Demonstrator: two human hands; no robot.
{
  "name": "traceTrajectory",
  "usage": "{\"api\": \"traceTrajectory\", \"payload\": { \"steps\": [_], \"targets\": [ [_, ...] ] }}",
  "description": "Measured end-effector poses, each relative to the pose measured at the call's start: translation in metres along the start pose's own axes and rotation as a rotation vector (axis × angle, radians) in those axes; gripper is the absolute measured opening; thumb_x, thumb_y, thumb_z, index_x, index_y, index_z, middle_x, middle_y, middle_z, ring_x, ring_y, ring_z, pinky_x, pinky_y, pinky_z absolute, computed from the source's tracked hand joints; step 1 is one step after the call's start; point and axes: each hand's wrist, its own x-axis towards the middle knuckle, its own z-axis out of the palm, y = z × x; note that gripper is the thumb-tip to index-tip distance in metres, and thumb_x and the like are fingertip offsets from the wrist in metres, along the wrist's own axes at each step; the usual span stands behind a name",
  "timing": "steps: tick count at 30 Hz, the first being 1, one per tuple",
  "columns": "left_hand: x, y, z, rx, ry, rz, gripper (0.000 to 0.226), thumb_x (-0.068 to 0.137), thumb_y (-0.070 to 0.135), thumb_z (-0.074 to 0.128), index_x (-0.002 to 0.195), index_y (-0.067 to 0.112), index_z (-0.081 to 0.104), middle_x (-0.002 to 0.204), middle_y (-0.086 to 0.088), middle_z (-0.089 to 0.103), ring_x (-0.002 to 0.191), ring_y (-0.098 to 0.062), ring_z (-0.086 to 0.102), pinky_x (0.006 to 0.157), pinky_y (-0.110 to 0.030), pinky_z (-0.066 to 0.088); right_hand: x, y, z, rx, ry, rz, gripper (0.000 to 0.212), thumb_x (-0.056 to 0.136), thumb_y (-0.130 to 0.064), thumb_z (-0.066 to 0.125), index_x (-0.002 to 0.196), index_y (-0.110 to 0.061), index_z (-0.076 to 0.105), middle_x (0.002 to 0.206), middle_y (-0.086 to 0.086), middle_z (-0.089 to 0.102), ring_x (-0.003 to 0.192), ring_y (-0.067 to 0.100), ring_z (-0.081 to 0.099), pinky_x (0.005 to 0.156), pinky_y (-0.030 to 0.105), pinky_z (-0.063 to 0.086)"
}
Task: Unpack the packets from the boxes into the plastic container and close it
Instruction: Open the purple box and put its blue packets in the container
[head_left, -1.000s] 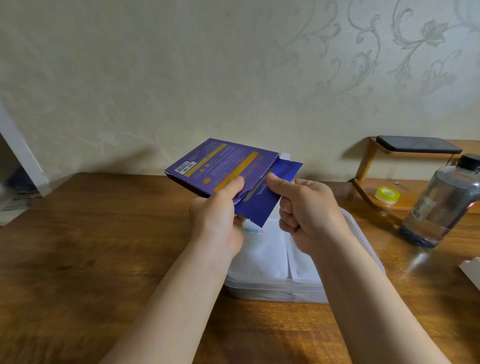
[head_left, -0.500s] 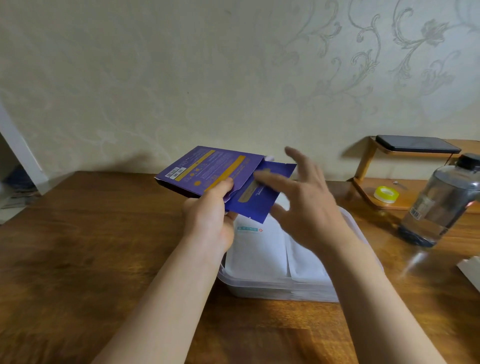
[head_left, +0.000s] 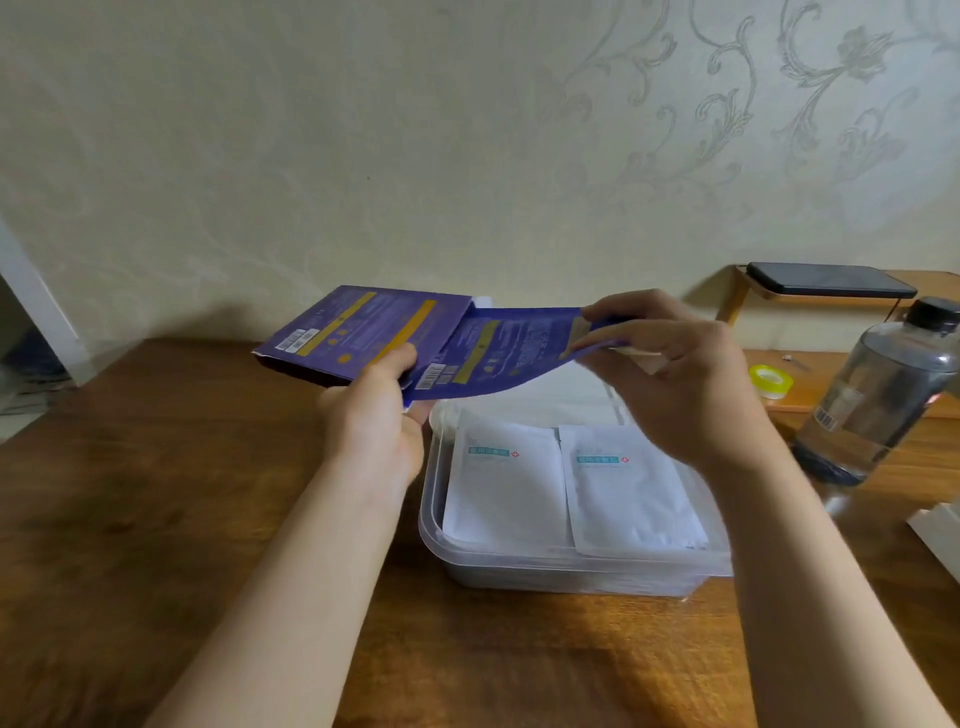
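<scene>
My left hand (head_left: 375, 418) grips a flat purple box (head_left: 358, 330) with yellow bands, held above the table, its open end facing right. A blue packet (head_left: 501, 353) sticks well out of that open end, and my right hand (head_left: 675, 384) pinches its far edge between thumb and fingers. Below them a clear plastic container (head_left: 434, 530) stands open on the wooden table (head_left: 156, 519). Two white packets (head_left: 506, 486) with teal labels lie side by side on top inside it.
A clear water bottle (head_left: 878, 395) with a black cap stands at the right. Behind it a wooden stand (head_left: 737, 301) carries a dark phone (head_left: 826, 280), with a yellow tape roll (head_left: 771, 380) on its base. A white object (head_left: 940, 525) pokes in at the right edge.
My right hand let go for a moment, then took hold again and drew the blue packet rightward out of the box. The box tilted flatter and shifted left.
</scene>
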Motion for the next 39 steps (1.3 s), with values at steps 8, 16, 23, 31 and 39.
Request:
{"api": "traceTrajectory", "payload": {
  "steps": [8,16,23,31,39],
  "targets": [
    [-0.002,0.005,-0.002,-0.035,0.001,0.089,0.039,0.089,0.003,0.076,0.120,0.012,0.055,0.116,-0.011,0.064,0.101,-0.027,0.071,0.074,-0.039,0.066,-0.001,-0.001,-0.031,0.478,0.040,0.506,0.011,0.092,-0.004,0.066,0.091,-0.011,0.074,0.084,0.012,0.076,0.081,0.032,0.074,0.069,0.043,0.062],
    [-0.014,-0.001,0.001,0.001,-0.057,0.120,0.040,0.090,0.010,0.077,0.122,0.019,0.054,0.116,-0.006,0.063,0.104,-0.026,0.069,0.077,-0.039,0.065,-0.003,0.005,-0.016,0.260,-0.200,0.986,0.012,0.091,-0.007,0.069,0.102,-0.008,0.066,0.089,0.013,0.076,0.080,0.028,0.075,0.072,0.040,0.063],
    [-0.018,-0.022,0.006,0.080,-0.087,0.147,0.030,0.091,0.006,0.076,0.110,0.019,0.058,0.110,-0.004,0.070,0.093,-0.019,0.075,0.065,-0.031,0.062,-0.005,-0.006,-0.014,-0.520,-0.515,0.876,0.017,0.080,-0.021,0.079,0.083,-0.012,0.064,0.073,0.005,0.069,0.066,0.019,0.068,0.059,0.029,0.055],
    [-0.015,-0.029,0.005,0.097,-0.103,0.204,0.028,0.091,0.004,0.075,0.104,0.020,0.058,0.105,-0.003,0.072,0.083,-0.013,0.078,0.064,-0.030,0.062,-0.006,-0.023,0.000,-0.456,-0.789,0.418,0.073,0.073,-0.054,0.081,0.136,-0.034,0.050,0.137,-0.010,0.055,0.113,0.011,0.056,0.083,0.027,0.050],
    [-0.015,-0.035,0.002,0.123,-0.134,0.254,0.032,0.091,0.005,0.075,0.110,0.023,0.057,0.111,0.001,0.069,0.087,-0.006,0.076,0.067,-0.034,0.063,-0.019,0.001,0.040,-0.308,-0.983,0.293,0.095,0.071,-0.069,0.075,0.150,-0.043,0.029,0.126,-0.019,0.051,0.116,0.012,0.056,0.098,0.038,0.051]
  ]
}}
